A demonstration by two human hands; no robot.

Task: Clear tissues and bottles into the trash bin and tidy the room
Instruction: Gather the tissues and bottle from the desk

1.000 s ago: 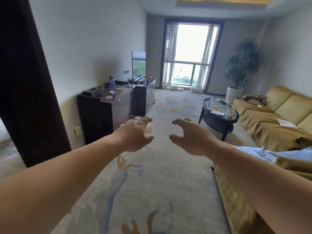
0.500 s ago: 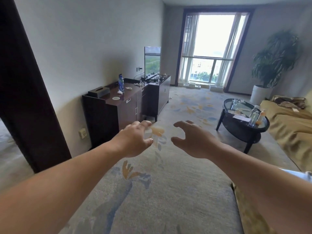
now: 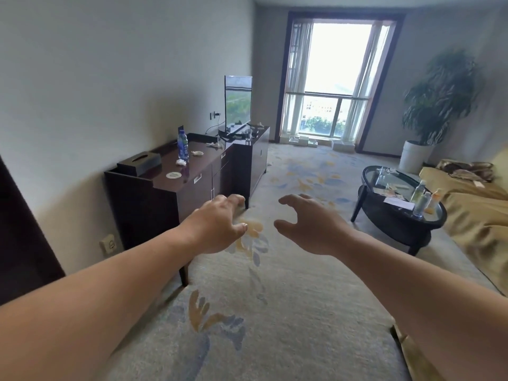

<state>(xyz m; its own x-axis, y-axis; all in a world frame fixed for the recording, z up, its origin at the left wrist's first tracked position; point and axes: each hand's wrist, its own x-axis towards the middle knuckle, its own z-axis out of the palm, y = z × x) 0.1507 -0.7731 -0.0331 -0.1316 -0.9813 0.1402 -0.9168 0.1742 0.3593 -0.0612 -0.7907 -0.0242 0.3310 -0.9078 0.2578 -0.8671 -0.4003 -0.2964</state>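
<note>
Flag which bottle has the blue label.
The water bottle on the dark sideboard by the left wall, a crumpled tissue at its base. The other bottles, clear or orange, cluster on the glass coffee table.

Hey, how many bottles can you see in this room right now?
4. A blue-labelled bottle stands on the dark sideboard; three cluster at the right end of the glass coffee table: greenish bottle, clear bottle, orange bottle. Others may be hidden.

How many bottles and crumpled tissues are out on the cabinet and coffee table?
Blue-label bottle: 1
Clear bottles: 2
Orange bottle: 1
Crumpled tissues: 4, the far one by the TV uncertain
Total: 8
</note>
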